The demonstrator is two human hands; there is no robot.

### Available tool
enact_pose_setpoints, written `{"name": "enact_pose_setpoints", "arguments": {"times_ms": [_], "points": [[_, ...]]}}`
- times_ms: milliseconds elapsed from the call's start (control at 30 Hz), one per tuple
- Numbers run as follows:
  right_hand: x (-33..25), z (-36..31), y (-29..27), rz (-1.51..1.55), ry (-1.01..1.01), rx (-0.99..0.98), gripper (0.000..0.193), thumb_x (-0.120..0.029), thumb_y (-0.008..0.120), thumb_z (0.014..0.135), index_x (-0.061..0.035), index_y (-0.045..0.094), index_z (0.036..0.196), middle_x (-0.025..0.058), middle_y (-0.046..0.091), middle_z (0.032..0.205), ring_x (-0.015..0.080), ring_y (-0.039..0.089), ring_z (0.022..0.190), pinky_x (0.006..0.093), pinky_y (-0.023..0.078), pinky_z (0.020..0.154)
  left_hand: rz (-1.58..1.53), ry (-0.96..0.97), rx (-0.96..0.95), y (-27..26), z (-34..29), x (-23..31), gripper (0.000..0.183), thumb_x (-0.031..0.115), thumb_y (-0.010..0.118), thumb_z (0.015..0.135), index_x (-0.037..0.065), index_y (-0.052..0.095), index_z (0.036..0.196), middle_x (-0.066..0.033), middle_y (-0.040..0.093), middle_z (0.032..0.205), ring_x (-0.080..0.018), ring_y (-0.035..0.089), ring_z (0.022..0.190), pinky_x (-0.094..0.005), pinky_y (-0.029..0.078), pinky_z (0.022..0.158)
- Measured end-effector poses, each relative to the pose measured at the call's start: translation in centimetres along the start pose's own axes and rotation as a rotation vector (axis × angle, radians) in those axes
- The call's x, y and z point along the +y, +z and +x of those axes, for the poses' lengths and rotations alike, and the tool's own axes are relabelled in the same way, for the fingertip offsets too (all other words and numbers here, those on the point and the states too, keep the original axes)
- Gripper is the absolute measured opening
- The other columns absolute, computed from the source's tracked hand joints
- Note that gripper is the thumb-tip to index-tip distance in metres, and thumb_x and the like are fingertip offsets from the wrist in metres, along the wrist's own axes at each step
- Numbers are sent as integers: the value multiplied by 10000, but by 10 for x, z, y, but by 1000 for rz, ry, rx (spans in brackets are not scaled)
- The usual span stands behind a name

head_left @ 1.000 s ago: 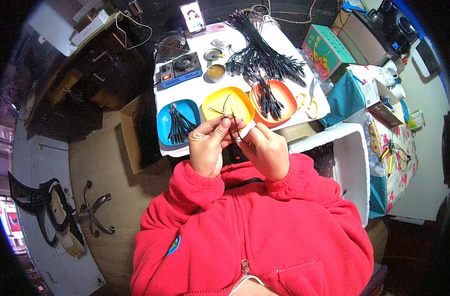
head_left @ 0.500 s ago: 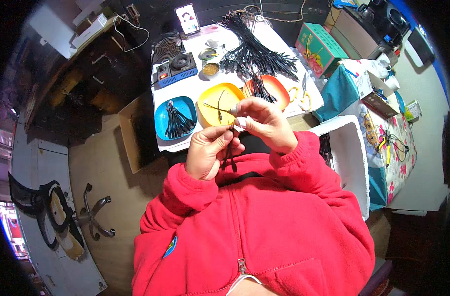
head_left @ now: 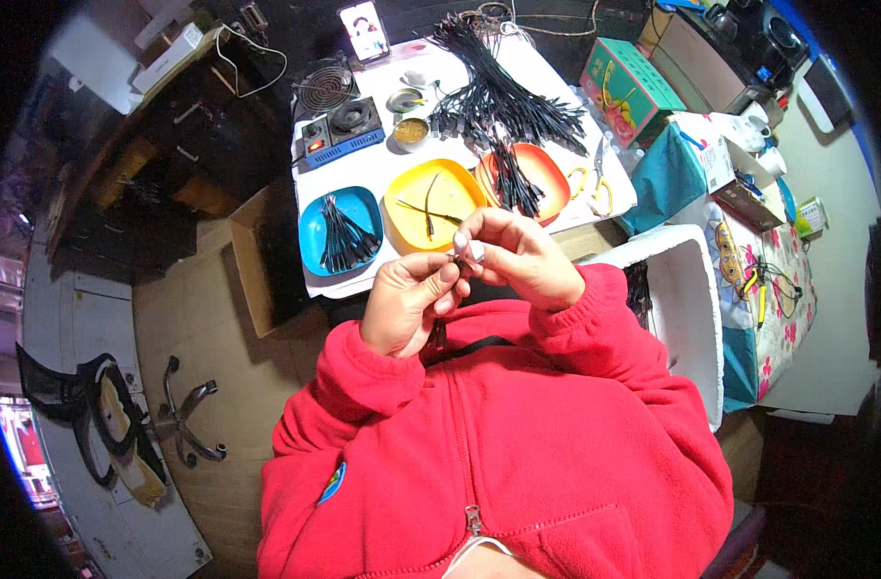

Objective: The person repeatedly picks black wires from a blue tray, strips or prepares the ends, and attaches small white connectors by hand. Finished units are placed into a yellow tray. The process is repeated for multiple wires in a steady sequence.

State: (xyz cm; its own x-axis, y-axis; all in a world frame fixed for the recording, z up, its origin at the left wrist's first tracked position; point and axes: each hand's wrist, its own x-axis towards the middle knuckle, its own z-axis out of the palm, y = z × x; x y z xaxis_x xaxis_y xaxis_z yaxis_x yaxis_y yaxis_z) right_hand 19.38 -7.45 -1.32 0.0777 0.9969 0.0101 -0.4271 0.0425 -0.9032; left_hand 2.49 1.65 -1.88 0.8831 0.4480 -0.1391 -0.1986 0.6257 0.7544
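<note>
1. Head view, centre of the frame: I see the left hand (head_left: 399, 304) and the right hand (head_left: 525, 259) meeting at their fingertips, just below the square yellow plastic tray (head_left: 450, 188).
2. The left grip is clamped, thumb against fingers, on thin black cable (head_left: 458, 261), partly hidden by the hand. The right grip sits at the cable's upper end; overlapping fingers mean I cannot tell whether it is clamped there.
3. I judge the step in hand to be fine fingertip work on that end; twisting or parting, I cannot tell.
4. The next move, I judge, calls for a steady left pinch and light, exact right fingertips.
5. Upper middle of the frame, on the white-covered tabletop (head_left: 349, 172): crossed black leads (head_left: 430, 217) lie in the yellow tray, between a square blue plastic tray (head_left: 368, 207) and an orange plastic tray (head_left: 551, 174), each holding bundled black cables.
</note>
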Motion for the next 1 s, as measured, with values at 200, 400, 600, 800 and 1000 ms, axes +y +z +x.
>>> {"name": "enact_pose_setpoints", "arguments": {"times_ms": [200,400,600,800,1000], "points": [[11,10,-17,295,269,-80,136,-165,596,923,-50,574,991,-7,580,837,69,538,718,185,426,628,433,95,57,-4,6,-7,144,53,597,908,-54,669,972,-89,655,747,-74,483,563,-183,367,516],[9,48,-72,-182,199,5,213,-242,577,938,-30,602,943,11,610,820,108,569,707,226,450,625,214,48,107,-22,26,-4,136,51,609,902,-71,656,940,-80,633,733,-60,469,548,-176,359,502],[-38,141,-226,-1623,-39,769,220,-234,693,783,-25,646,829,191,644,853,374,625,810,428,497,722,152,72,168,-37,38,-2,161,80,603,910,-74,651,908,-81,620,712,-52,443,532,-174,341,497],[-41,145,-248,-1758,127,672,191,-223,685,778,-53,681,864,201,665,868,378,639,852,449,500,762,116,86,226,-47,41,0,154,110,592,924,-40,618,897,-70,605,714,-89,461,520,-199,366,486],[-100,98,-184,-1409,-180,665,224,-214,624,797,9,644,811,196,653,753,321,657,697,375,502,651,85,63,206,-38,45,6,178,148,543,963,-16,612,958,-64,637,789,-122,594,671,-206,433,567]]}}
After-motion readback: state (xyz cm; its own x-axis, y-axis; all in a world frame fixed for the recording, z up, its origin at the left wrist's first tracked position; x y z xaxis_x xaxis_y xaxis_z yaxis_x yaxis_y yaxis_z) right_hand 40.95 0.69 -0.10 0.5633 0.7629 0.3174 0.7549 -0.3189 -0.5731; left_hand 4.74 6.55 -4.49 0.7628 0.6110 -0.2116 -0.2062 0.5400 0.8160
